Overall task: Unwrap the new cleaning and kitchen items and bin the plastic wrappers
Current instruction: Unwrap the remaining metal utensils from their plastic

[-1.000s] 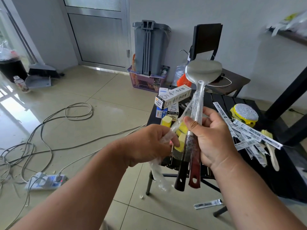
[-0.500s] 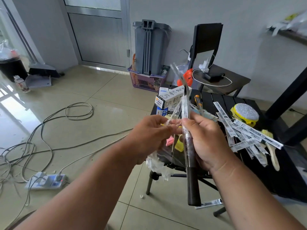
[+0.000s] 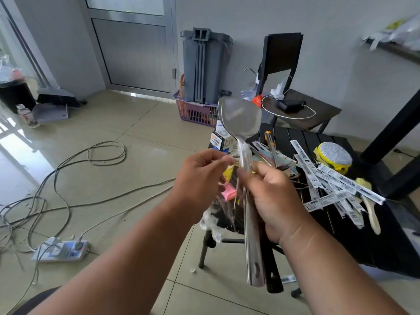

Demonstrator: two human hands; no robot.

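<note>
Spatula (image 3: 239, 120), a steel one with a broad, slightly dished blade, stands upright in front of the person, above the near left corner of the desk (image 3: 368, 242). Its blade is bright and smooth, and it narrows into a thin neck that runs down into a long metal handle with a hanging hole near the lower end. A second, darker handle shows just behind that one (whether it belongs to another utensil cannot be told). Clear plastic wrapper (image 3: 218, 214) clings round the neck and trails down in a crumpled, glossy tail below the hands.

The right hand (image 3: 275, 198) is curled round the handle just below the neck, gripping it. The left hand (image 3: 200, 180) sits just beside it, thumb and forefinger pinched together at the top of the film near the neck.

On the dark slatted desk lie a heap of white printed label strips (image 3: 336, 185), a yellow scourer with a silvery top (image 3: 333, 155), a pale-handled brush (image 3: 370, 210), small cardboard boxes (image 3: 221, 139) and yellow and pink pieces partly hidden by the hands. Against the far wall stands a grey bin (image 3: 205, 64) behind a purple basket (image 3: 195, 112). Cables (image 3: 68, 178) and a power strip (image 3: 60, 250) lie on the tiled floor at left.
</note>
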